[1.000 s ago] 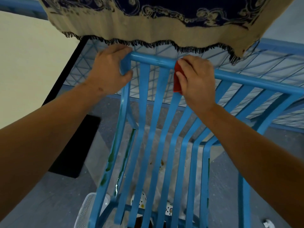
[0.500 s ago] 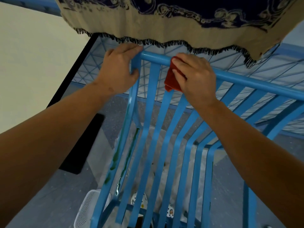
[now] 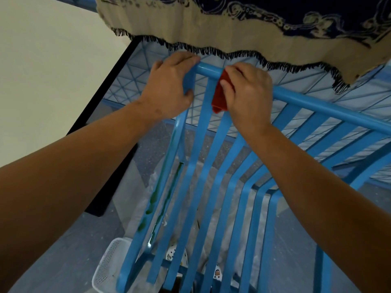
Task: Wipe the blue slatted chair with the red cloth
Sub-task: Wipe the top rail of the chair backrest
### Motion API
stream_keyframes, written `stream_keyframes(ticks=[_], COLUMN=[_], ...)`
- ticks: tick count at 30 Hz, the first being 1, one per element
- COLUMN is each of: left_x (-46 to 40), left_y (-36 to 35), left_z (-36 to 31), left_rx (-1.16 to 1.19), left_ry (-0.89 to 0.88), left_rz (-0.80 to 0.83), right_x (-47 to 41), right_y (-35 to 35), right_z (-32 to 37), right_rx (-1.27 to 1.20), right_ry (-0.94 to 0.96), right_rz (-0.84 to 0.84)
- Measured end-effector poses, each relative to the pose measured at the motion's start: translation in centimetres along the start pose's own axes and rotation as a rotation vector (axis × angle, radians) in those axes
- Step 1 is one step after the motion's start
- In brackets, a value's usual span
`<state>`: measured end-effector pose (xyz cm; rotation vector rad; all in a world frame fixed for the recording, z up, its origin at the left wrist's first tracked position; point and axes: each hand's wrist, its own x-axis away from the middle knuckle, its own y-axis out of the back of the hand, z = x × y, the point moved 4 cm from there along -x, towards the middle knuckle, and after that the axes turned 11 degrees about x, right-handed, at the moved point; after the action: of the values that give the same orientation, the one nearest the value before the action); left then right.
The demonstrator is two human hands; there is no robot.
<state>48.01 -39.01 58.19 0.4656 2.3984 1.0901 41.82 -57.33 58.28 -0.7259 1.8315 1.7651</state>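
Head view, the only one: right hand [image 3: 246, 93] lies over the top rail [image 3: 330, 106] of the chair [image 3: 211, 166], fingers curled and thumb pressed in, pinching the cloth [image 3: 220, 96] against the upper end of a slat [image 3: 213, 157]. Only a folded red edge shows; it hangs just left of the knuckles and below the thumb, and the rest is hidden under the palm. Left hand [image 3: 169, 87] grips the chair's corner, fingers hooked over the end of the rail and thumb wrapped round the upright post [image 3: 167, 166], just left of the cloth hand with one slat's top between them.

The relation that counts, as I judge it: the slats run away from the right hand, down and toward the body, so their long axis leads straight back along the forearm. The rail runs off to that hand's right, sloping away under the fringed drape [image 3: 232, 28] that hangs just above both hands. The right hand is the one carrying the cloth and sits on the second gap from the corner, so a pull down the slat or a slide right along the rail both start from where it is. The left hand looks to be only a brace.

Green streaks [image 3: 152, 201] mark the post well below the left hand, nearer that hand than the cloth. A white basket [image 3: 108, 267] sits on the floor below the post.
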Motion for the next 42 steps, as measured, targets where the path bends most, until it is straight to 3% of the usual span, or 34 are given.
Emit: stream_keyframes(ticks=[5,10,18,23,31,37,42], left_x=[0.1,0.3,0.4,0.6,0.4,1.6,2.5], left_y=[0.1,0.3,0.1,0.3,0.8,1.4,1.2], left_z=[-0.4,-0.7,-0.8,-1.0,-0.7,-0.1,0.6], left_rx=[-0.054,-0.118,-0.051,-0.019,0.080,0.182,0.349], left_ry=[0.001,-0.007,0.027,0.027,0.042,0.183,0.289], left_rz=[0.004,0.015,0.027,-0.001,0.047,0.056,0.057], right_x=[-1.8,-0.8,2.1,1.4,-1.8,-1.2,0.5], right_y=[-1.1,0.0,2.1,0.7,-1.4,-0.1,1.2], right_z=[2.6,0.0,-5.0,-2.4,3.6,1.3,-1.4], right_rx=[0.031,0.035,0.033,0.028,0.052,0.011,0.030], right_ry=[0.014,0.067,0.005,-0.080,-0.007,0.056,0.032], right_rz=[0.123,0.222,0.206,0.121,0.142,0.270,0.255])
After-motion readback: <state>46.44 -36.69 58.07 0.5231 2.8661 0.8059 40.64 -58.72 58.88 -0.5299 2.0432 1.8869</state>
